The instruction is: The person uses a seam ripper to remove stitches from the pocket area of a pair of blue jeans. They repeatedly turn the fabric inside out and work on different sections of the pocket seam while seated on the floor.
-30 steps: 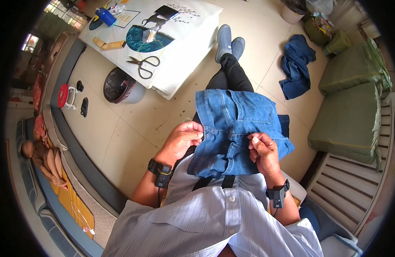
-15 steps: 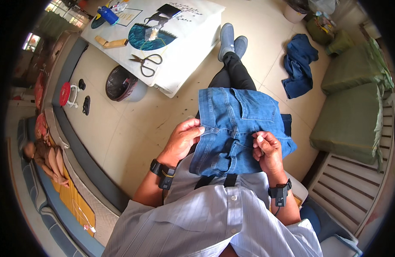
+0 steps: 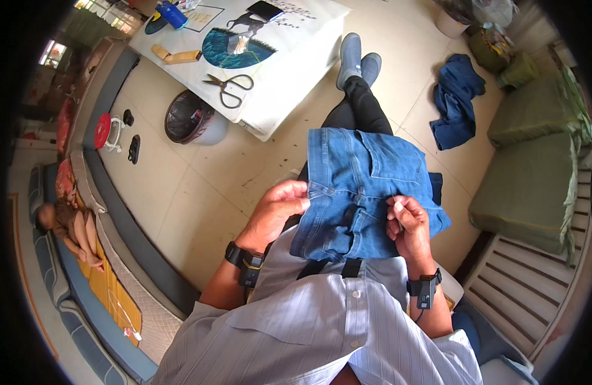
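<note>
Blue denim jeans [image 3: 337,186] lie bunched across my lap, waistband at the left, a back pocket facing up. My left hand [image 3: 273,215] is closed at the waistband's left edge, thumb and forefinger pinching the denim. Over the right part of the jeans, my right hand [image 3: 408,224] is closed in a pinch. A thin, dark, needle-like thing [image 3: 393,199] shows at its fingertips, too fine to make out fully. Any thread is too fine to see.
A white-covered table [image 3: 289,96] ahead holds black scissors [image 3: 230,88], a tan strip [image 3: 175,55] and a blue bottle [image 3: 172,14]. A lined bin [image 3: 193,119] stands beside it. More jeans [image 3: 456,99] lie on the floor. Another person [image 3: 81,234] sits at left.
The whole view has shifted slightly, so surroundings appear further right. Both hands keep their pinches, with the left still at the waistband and the right over the denim.
</note>
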